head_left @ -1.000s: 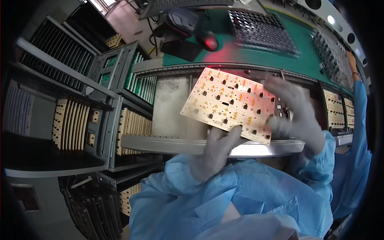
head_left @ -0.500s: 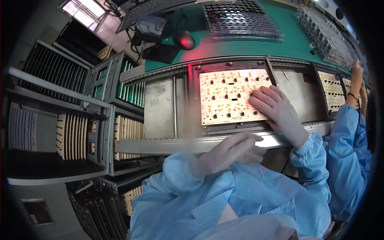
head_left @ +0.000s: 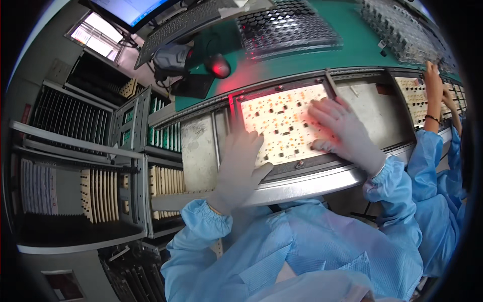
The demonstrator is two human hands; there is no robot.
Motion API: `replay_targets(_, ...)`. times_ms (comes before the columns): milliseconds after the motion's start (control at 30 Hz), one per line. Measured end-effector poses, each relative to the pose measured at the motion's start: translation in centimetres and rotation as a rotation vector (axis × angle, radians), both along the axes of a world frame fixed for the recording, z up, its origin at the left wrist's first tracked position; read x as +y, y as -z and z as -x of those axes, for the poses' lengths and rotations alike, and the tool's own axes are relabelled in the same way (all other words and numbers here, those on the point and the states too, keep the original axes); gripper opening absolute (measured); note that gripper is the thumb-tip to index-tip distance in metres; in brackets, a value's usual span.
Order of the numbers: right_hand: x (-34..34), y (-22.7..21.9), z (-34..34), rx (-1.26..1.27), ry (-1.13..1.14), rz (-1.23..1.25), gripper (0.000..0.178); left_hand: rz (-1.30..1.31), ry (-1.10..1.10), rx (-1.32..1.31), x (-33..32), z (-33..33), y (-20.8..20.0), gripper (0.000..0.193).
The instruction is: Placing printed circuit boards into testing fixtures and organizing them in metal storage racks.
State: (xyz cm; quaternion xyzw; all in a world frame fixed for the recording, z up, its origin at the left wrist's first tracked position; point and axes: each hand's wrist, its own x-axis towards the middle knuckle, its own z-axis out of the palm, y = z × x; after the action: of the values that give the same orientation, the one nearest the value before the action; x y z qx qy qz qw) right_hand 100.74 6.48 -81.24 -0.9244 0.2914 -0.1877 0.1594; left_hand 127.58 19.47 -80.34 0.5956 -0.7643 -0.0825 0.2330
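Note:
A cream circuit board (head_left: 282,123) with small black and orange parts lies in a dark frame (head_left: 297,164) on the conveyor. At the board's left edge is my gloved left hand (head_left: 239,163), slightly blurred, its fingers and thumb apart. My gloved right hand (head_left: 347,133) rests over the board's right edge, fingers stretched across it and thumb apart below them. Those fingers hide part of the board's right side. Neither hand is closed round anything. Red light falls on the board's left part and on the frame's upper left corner.
A metal rail (head_left: 312,185) runs along the near side. Racks of upright boards (head_left: 100,196) stand at left. On the green bench are a lit mouse (head_left: 218,66), a keyboard (head_left: 176,38) and trays of black parts (head_left: 289,30). At right a co-worker's hands (head_left: 432,95) are over other boards.
My left hand has moved from in front of my chest, forward and left, to the board's left edge. My right hand stays at the right side. The whole view has tilted slightly.

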Motion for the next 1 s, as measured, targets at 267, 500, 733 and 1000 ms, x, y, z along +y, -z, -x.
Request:
replay_targets(267,-1.9,0.8,0.1,0.090,0.138,0.173,0.050,0.024,0.317,-0.218,0.0,-3.5,1.8,0.017)
replay_targets(500,-7.4,2.0,-0.7,-0.060,0.513,0.239,0.029,-0.300,0.342,-0.120,-2.1,-4.2,-1.5,0.021)
replay_targets(733,-10.9,2.6,-2.7,0.483,0.542,0.409,0.019,-0.052,0.395,-0.204,-0.6,-3.0,-0.2,0.013)
replay_targets(1000,-13.9,1.8,-3.7,0.466,0.513,0.390,0.017,-0.144,0.339,-0.537,-1.0,-2.2,-0.9,0.016)
